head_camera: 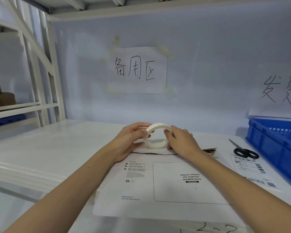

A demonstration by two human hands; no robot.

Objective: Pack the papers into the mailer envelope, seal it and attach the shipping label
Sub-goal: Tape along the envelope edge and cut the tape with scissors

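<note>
A white mailer envelope (141, 190) lies flat on the white table, printed side up, with an outlined box reading "Please attach sto express waybill here". A roll of white tape (156, 136) is held upright just above the envelope's far edge. My left hand (130, 140) grips the roll's left side. My right hand (181, 140) pinches its right side, fingers inside the ring. A shipping label (249, 167) with barcodes lies to the right of the envelope. A brown torn strip (210, 150) pokes out behind my right hand. The papers are not visible.
Black-handled scissors (242, 151) rest on the label's far end. A blue plastic crate (275, 145) stands at the right edge. White shelf posts (40, 81) rise at the left. Handwritten paper signs (138, 70) hang on the back wall.
</note>
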